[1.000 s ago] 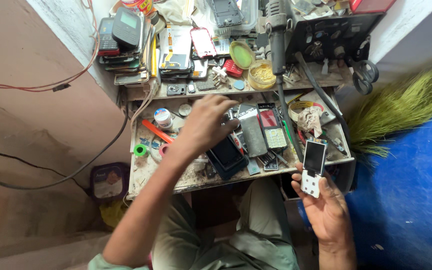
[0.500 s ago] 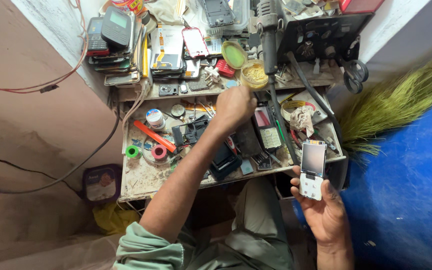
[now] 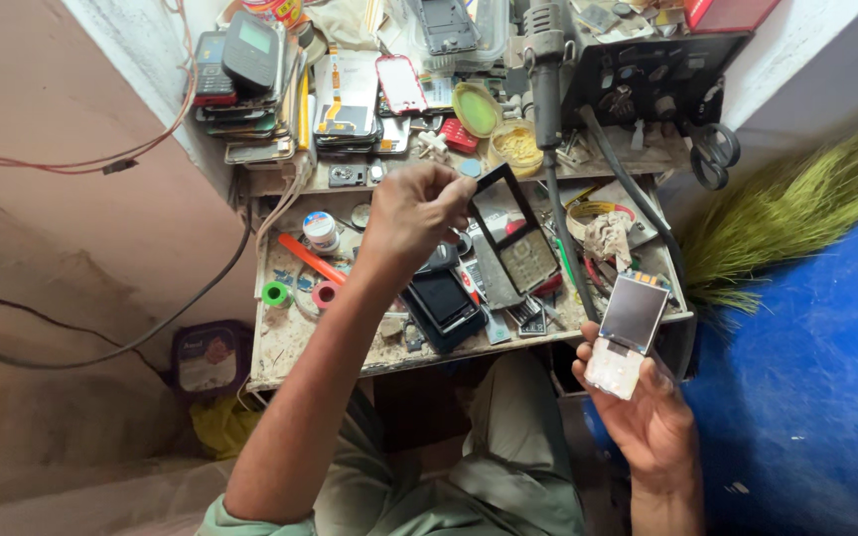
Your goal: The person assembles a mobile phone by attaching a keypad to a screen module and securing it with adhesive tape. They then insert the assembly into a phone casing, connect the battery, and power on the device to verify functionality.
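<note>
Left hand (image 3: 411, 213) pinches black phone frame (image 3: 513, 233); right hand (image 3: 647, 417) cradles bare handset (image 3: 623, 337), fingers apparently half-curled.

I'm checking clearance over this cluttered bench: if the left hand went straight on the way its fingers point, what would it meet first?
Probably the heat gun upright at the shelf, beyond the front cover that the left hand pinches; depth is unclear.
</note>
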